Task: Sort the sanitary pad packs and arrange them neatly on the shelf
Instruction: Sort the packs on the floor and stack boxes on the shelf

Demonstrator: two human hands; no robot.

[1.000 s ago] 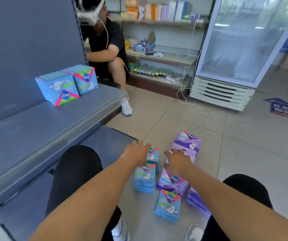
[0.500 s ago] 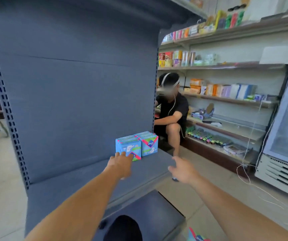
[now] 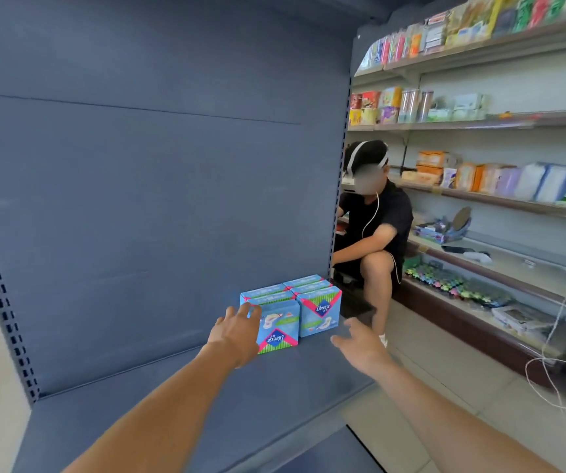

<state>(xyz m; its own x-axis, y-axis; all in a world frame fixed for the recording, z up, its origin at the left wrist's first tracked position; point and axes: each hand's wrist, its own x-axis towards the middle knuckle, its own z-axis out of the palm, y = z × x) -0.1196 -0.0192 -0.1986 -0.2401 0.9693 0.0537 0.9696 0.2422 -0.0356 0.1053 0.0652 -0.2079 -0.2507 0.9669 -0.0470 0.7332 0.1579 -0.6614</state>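
- Two blue pad packs point(image 3: 297, 310) stand side by side on the blue shelf point(image 3: 172, 404), possibly more behind.
- Left hand point(image 3: 237, 331) spread against the left pack's near-left corner, apparently not gripping.
- Right hand point(image 3: 360, 344) open, empty, just right of them.

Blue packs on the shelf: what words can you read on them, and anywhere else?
"Libresse": right pack, upright on its dark blue diamond.
"Libresse": left pack, upside down near its bottom edge, beside the left hand.
Small print on both packs: too small to read.
Goods on the wall shelves: too blurred to read.

Seated person point(image 3: 373, 230) in black beside stocked wall shelves point(image 3: 500, 203), white cable point(image 3: 547, 363) on floor.
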